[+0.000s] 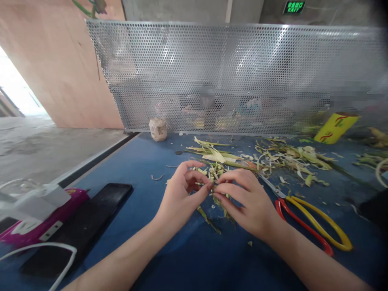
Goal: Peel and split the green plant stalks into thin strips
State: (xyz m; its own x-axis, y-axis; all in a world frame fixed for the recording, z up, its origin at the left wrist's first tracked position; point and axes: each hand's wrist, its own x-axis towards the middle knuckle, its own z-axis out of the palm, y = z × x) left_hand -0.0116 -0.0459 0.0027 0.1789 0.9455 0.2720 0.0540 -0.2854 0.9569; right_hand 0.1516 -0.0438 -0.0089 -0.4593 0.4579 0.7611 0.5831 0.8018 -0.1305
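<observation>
Working both hands close together over the middle of the blue tabletop (151, 250). Left hand (182, 194): thumb and forefinger pinched at the tips, other fingers curled. Right hand (247, 198): thumb and fingers drawn to a point, meeting the left tips. Between them, a small greenish-brown plant scrap (213, 188), mostly hidden by the fingertips; its exact shape cannot be told.

Under and just beyond the fingers: loose heap of small pale-green and white plant bits (216, 169). A thin dark-green stem (209, 220) lies on the near side of the hands. Toward the far edge, long flat yellow-green leaves (216, 154); to their right, a tangled spread of pale and green peelings (297, 155).

Beside the right hand, toward the table's right side: metal scissors with one red and one yellow handle (294, 200), blades pointing toward the far edge.

Far left corner: squat cream-coloured cylinder (158, 130), near the perforated silver metal panel (194, 60) along the far edge. Far right: bright yellow packet with red marks (335, 128), tilted.

Near left corner: flat black slab, phone-like (103, 214), beside a magenta-and-white power strip (51, 228) with white plugs (39, 200).
</observation>
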